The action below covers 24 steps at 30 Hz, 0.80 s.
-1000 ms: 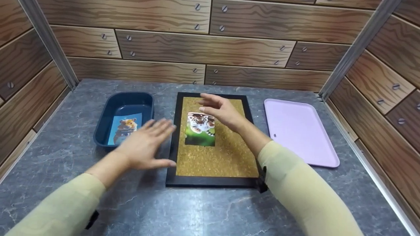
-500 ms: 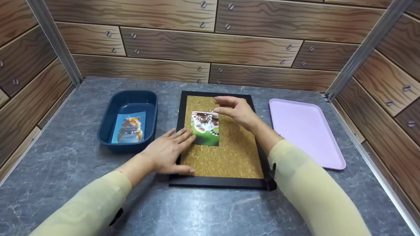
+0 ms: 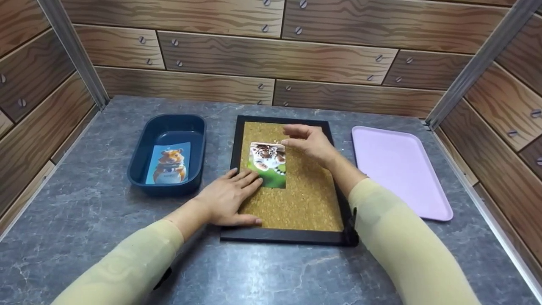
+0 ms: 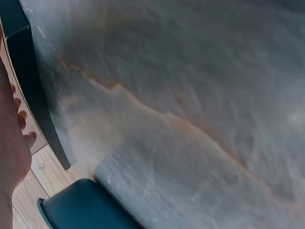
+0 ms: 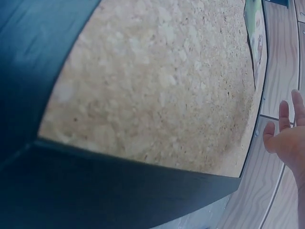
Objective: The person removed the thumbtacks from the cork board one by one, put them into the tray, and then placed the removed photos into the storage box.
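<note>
Grey marbled surface [image 3: 63, 220]: is meeting brown plank-patterned wall [image 3: 190, 55] at twelve o'clock.
Rectangular green-and-white tiger card [image 3: 268, 169]: is lying at ten on black-framed cork board [image 3: 296, 207].
Left grip [image 3: 230, 198]: released, is resting at nine.
Right grip [image 3: 312, 143]: released, is hovering at one.

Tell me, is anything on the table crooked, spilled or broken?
I see nothing spilled or broken. The one slightly odd thing is the tiger picture: it sits left of the middle on the cork board, so it looks a bit lopsided. That might be on purpose.
</note>
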Each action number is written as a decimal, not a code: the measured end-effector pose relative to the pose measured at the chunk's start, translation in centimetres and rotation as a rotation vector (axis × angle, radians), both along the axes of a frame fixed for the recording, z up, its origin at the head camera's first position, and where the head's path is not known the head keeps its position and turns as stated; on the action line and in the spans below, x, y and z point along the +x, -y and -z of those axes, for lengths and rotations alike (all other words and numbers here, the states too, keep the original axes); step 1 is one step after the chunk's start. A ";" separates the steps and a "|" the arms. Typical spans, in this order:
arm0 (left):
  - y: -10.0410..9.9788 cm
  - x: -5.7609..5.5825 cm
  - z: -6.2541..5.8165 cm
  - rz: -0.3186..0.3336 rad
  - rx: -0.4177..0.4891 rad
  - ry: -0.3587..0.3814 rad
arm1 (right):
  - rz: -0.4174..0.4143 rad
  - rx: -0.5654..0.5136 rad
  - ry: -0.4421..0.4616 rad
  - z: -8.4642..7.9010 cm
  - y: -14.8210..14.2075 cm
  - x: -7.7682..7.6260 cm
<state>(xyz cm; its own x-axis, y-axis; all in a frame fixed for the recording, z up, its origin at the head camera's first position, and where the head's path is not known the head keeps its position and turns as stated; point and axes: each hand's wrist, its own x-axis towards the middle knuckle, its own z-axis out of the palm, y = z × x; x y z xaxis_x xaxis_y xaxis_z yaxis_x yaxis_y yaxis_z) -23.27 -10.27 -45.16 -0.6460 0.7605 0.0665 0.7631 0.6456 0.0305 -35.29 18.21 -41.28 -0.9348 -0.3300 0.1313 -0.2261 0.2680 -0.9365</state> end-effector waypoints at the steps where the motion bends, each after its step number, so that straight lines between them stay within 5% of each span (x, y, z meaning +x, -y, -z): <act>1: -0.1 0.0 0.1 0.002 -0.001 -0.002 | 0.000 0.005 0.000 0.1 0.1 -0.1; 13: -0.8 -0.2 1.0 0.010 -0.022 -0.014 | -0.026 -0.012 0.110 0.7 0.8 -0.7; 24: -0.8 -0.2 1.3 0.028 -0.034 -0.039 | -0.037 0.163 0.019 0.6 0.4 -1.7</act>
<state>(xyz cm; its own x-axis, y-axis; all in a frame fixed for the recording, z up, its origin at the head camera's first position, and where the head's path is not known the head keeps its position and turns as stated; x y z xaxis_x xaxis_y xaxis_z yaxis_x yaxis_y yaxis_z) -23.48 -9.51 -46.48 -0.6217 0.7806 0.0646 0.7812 0.6239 -0.0214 -36.97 17.79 -41.89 -0.9233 -0.3800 0.0558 -0.2215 0.4082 -0.8856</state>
